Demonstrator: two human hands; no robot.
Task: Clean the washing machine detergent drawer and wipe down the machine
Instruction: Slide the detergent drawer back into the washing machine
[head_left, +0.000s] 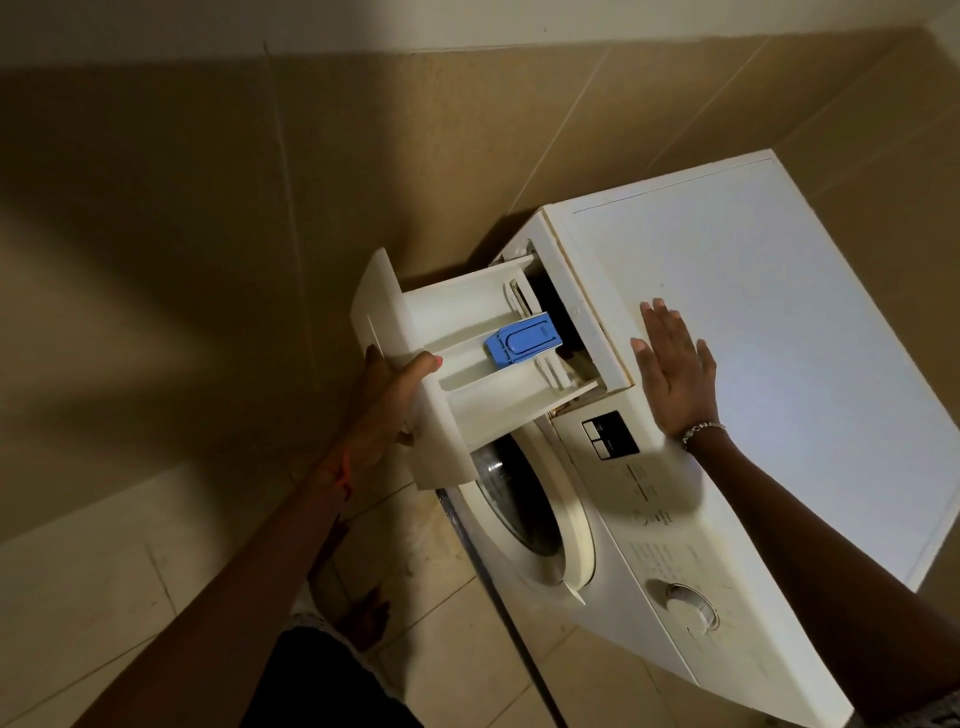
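A white washing machine (753, 332) stands on beige floor tiles (104, 571).
The left hand (384, 410) grips the pulled-out detergent drawer (467, 364); the right hand (672, 364) lies flat on the machine's top.

detergent drawer (467, 332): drawn out of the washing machine (779, 364) front, above the door (524, 499)
insert (524, 340): in the drawer's middle compartment, at its rear end
left hand (384, 400): round the drawer's front panel
right hand (675, 364): flat on the machine top, beside the drawer slot
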